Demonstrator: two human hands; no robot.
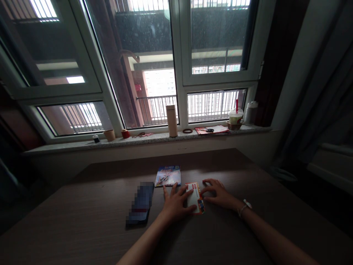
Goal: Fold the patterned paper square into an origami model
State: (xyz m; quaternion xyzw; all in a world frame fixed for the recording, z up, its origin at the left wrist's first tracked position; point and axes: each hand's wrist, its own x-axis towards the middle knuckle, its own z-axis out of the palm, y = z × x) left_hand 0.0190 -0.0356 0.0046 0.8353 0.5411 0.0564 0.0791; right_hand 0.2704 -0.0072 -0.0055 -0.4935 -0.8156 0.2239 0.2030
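A white and orange printed card or leaflet (193,197) lies flat on the brown table (91,209). My left hand (176,202) rests over its left side, fingers spread, with the thumb and some fingertips on the paper. At the card's right edge is my right hand (219,193), its fingers apart and slightly curled; I cannot tell if the fingertips touch the edge. A bracelet (245,207) circles the right wrist. Just beyond my left fingertips lies a blue and pink printed booklet (168,176).
Left of my hands lies a dark, pixelated, phone-like slab (140,204). On the sill (151,139) stand a beige flask (171,121), a paper cup (109,135), a red spool-like item (125,133), red papers with scissors (210,130), a drink cup with straw (235,117) and a grey bottle (250,113).
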